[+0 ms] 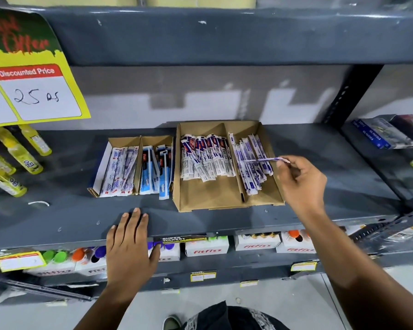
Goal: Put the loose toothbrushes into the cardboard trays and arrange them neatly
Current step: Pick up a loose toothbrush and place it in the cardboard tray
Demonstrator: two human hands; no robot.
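Observation:
Two cardboard trays stand on the grey shelf. The large tray (224,201) on the right has two compartments, both holding several packed toothbrushes. The small tray (124,140) to its left also holds several packs, white ones on the left and blue ones on the right. My right hand (301,184) pinches one purple-and-white toothbrush pack (262,160), held crosswise above the large tray's right compartment. My left hand (129,246) lies flat on the shelf's front edge, fingers spread, holding nothing.
Yellow bottles (14,158) lie at the shelf's left under a yellow price sign (38,91). Boxes (384,134) sit on the neighbouring shelf at right. White cartons (206,250) fill the shelf below. A small white loop (38,203) lies on the shelf.

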